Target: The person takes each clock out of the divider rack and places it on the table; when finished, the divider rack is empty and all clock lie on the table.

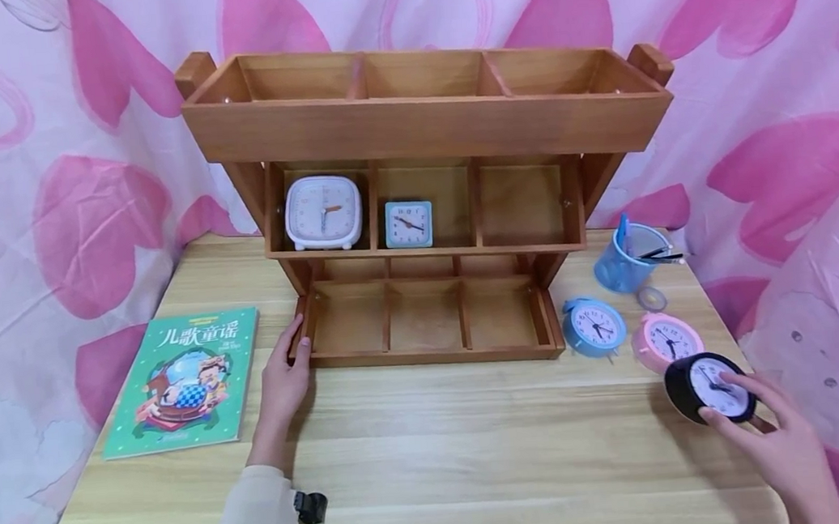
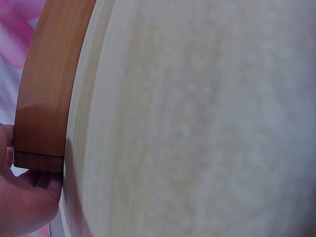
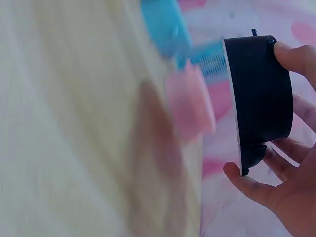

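At the table's right side my right hand [image 1: 786, 443] holds a round black alarm clock [image 1: 702, 386] between thumb and fingers, its white face turned up. In the right wrist view the clock [image 3: 259, 89] is lifted above the table, its back toward the palm. My left hand [image 1: 285, 385] grips the lower left corner of a three-tier wooden shelf [image 1: 424, 124], with fingers on either side of the wood [image 2: 47, 94] in the left wrist view. On the middle tier, a white clock [image 1: 323, 212] sits in the left compartment and a small light-blue square clock [image 1: 409, 224] in the centre one.
Right of the shelf stand a blue alarm clock [image 1: 594, 327] and a pink alarm clock [image 1: 666, 340], the latter partly behind the black one. Behind them are a blue mesh pen cup [image 1: 620, 268] and a tape roll [image 1: 652, 299]. A green book [image 1: 183, 384] lies at left.
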Action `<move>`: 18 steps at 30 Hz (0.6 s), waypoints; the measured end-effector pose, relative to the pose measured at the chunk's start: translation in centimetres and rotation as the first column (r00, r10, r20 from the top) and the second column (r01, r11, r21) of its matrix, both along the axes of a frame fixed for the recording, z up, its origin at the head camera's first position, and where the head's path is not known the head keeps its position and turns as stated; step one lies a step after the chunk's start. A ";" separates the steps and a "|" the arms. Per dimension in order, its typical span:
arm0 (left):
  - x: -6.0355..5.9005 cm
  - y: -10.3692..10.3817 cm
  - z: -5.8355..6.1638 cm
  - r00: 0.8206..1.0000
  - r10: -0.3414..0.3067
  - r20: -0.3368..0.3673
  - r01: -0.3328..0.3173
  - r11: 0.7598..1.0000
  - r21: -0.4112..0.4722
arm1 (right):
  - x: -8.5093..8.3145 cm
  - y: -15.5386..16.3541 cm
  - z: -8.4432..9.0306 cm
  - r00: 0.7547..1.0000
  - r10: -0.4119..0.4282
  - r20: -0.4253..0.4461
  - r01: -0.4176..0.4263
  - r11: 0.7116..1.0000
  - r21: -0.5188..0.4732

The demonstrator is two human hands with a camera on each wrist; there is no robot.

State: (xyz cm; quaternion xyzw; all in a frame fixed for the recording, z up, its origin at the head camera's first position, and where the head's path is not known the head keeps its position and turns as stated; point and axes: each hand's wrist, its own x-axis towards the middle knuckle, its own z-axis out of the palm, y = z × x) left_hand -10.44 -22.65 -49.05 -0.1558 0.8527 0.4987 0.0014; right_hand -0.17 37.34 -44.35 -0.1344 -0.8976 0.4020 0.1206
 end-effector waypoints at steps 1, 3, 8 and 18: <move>0.0 0.0 0.0 1.000 0.000 0.003 0.000 1.000 0.001 | 0.3 0.5 -0.3 1.000 -0.025 0.014 0.025 1.000 -0.002; 0.0 -0.1 0.1 1.000 0.003 0.007 -0.003 1.000 0.002 | 0.6 1.3 -0.8 0.998 -0.061 0.029 0.061 0.998 0.001; 0.0 -0.1 0.1 1.000 0.003 0.015 -0.003 1.000 0.003 | 0.9 2.7 -1.8 0.991 -0.087 0.104 0.084 0.996 0.034; -0.1 0.1 0.0 1.000 -0.008 0.011 0.008 1.000 -0.004 | 0.5 3.9 -2.9 0.980 0.055 0.191 -0.073 0.994 0.086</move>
